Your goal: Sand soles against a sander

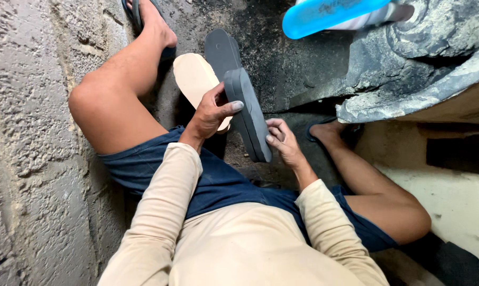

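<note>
Sole [248,114], dark grey, being held on edge between both hands, above the lap. Left hand [210,112] gripping its upper part, thumb pressed across the flat face; tan sole [194,79] lying just behind. Right hand [284,143] pinching the lower edge with fingertips. Probably best steadying with the left, working lightly along the rim. Rubbery, matte, oval slabs; rough concrete wall [28,159] far left; blue sandal [329,13] beyond the right hand.

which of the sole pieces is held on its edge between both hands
The dark grey sole, gripped by the left hand and right hand. The beige sole and the other dark grey sole lie flat behind it.
</note>
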